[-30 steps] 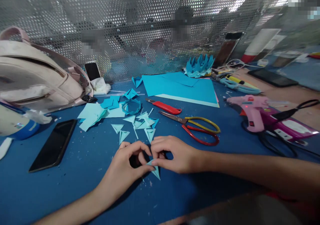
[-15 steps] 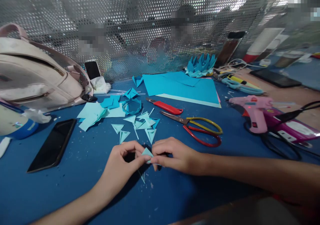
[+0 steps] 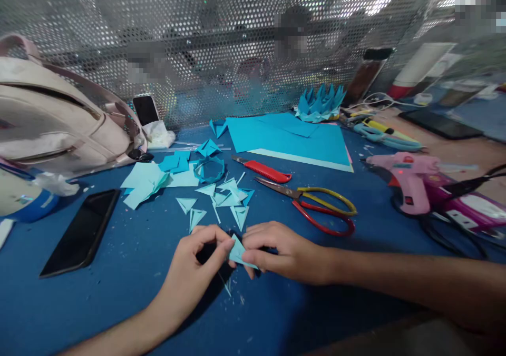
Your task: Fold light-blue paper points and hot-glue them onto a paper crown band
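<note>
A small folded light-blue paper triangle [image 3: 239, 251] is pinched between both hands above the blue table. My left hand [image 3: 203, 258] grips its left side between thumb and fingers. On its right side, my right hand [image 3: 272, 248] presses with the thumb on top and fingers curled beneath. Just beyond the hands lie several folded paper triangles [image 3: 196, 219] and thin paper offcuts. A narrow paper scrap [image 3: 226, 283] rests on the table below the left hand. Red-and-yellow-handled scissors [image 3: 304, 195] lie beyond my right hand, blades pointing left.
A red box cutter [image 3: 266, 171] and blue paper sheets [image 3: 284, 137] lie farther back, beside a folded paper crown-like piece [image 3: 321, 103]. A pink glue gun [image 3: 411, 174] with dark cables is on the right. A phone [image 3: 81, 232] and a backpack [image 3: 59, 116] occupy the left.
The right thumb has shifted, and more of the paper triangle's face now shows between the hands. Both hands stay in nearly the same place.
</note>
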Available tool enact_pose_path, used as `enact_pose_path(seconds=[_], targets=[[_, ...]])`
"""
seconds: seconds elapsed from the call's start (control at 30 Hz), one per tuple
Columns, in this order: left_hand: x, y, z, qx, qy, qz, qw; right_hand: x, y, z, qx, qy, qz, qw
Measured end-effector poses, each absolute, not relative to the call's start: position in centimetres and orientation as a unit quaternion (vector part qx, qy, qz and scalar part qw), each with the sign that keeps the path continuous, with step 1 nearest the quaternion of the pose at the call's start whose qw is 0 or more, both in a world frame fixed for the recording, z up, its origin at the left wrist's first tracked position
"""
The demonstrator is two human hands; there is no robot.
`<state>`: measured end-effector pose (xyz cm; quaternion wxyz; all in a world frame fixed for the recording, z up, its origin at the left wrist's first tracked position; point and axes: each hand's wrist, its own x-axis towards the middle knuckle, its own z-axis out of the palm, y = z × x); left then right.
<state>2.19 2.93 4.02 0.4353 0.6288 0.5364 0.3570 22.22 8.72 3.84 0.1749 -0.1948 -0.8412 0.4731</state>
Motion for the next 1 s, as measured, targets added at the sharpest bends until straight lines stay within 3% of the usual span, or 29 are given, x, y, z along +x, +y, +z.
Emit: enact_pose_path(seconds=[0.63,1.0], targets=[[2.1,2.6,4.2,0.699,0.48,0.42,0.323,22.1,8.5,3.8,-0.163,-0.863,0.439,0.191],[1.3,2.8,4.2,0.647,0.518,0.416,0.374,21.8,8.7,4.9,-0.159,-0.821,0.51,0.2]])
